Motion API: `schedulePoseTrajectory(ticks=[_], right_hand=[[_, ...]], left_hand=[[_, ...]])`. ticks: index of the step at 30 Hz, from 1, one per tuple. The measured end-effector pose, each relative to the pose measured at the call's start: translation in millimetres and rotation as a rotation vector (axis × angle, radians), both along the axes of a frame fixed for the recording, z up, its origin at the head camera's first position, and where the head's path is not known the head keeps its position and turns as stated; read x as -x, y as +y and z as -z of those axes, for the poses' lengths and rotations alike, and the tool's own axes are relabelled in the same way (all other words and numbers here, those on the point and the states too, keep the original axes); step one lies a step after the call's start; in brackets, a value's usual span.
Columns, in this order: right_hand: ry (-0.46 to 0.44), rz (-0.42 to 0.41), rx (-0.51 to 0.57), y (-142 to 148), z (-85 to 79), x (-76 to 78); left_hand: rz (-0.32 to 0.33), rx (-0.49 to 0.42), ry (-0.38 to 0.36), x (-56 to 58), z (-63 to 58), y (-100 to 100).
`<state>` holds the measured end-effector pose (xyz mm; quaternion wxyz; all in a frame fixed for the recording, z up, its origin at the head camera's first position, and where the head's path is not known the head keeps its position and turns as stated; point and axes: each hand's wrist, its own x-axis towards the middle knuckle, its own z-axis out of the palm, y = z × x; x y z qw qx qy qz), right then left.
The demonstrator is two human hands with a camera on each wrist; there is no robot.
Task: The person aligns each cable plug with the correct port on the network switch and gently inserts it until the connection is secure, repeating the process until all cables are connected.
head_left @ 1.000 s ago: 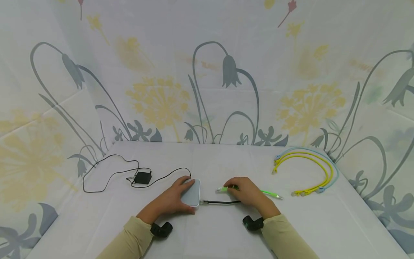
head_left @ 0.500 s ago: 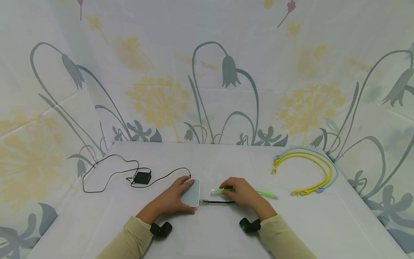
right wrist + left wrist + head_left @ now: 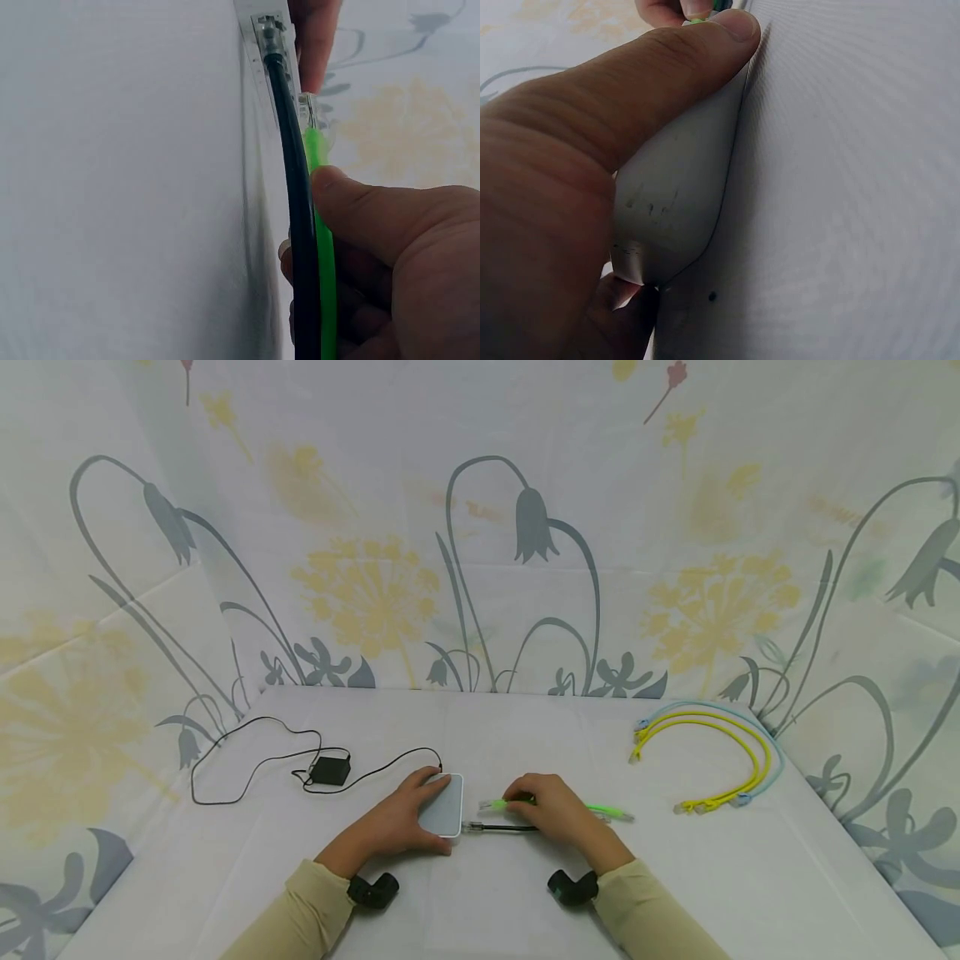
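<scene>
My left hand (image 3: 401,818) holds a small white network switch (image 3: 442,814) with a grey-blue top, its thumb along the near side and fingers round the far side. In the left wrist view the thumb lies across the switch's side wall (image 3: 679,176). A short black Ethernet cable (image 3: 506,828) has its clear plug in the switch's right side. My right hand (image 3: 555,814) pinches a bright green Ethernet cable (image 3: 323,247) behind its clear plug. That plug points at the switch's port side, apart from it in the head view. The black cable's far end is mostly hidden under the right hand.
A black power adapter (image 3: 330,770) lies at the left, its thin cord running to the back of the switch. Yellow Ethernet cables (image 3: 763,760) and a light blue one (image 3: 781,760) curve together at the back right. White cloth (image 3: 480,910) covers the table.
My right hand has moved left with the green Ethernet cable, bringing its plug closer to the switch. The left hand and the switch have stayed put.
</scene>
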<state>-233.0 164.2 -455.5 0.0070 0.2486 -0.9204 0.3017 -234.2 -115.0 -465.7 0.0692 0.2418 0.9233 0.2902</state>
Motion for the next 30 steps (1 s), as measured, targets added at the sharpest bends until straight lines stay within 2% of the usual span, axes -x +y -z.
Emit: schedulePoseTrajectory(ticks=[8, 16, 30], right_hand=[[-0.012, 0.010, -0.009, -4.9, 1.7, -0.7], [-0.018, -0.020, -0.010, -11.4, 4.5, -1.5], [-0.047, 0.001, -0.030, -23.0, 4.0, -5.4]], left_hand=[[-0.008, 0.003, -0.011, -0.6, -0.5, 0.5], [-0.010, -0.003, -0.030, -0.9, -3.7, 1.7], [0.003, -0.006, -0.009, -0.1, -2.7, 0.8]])
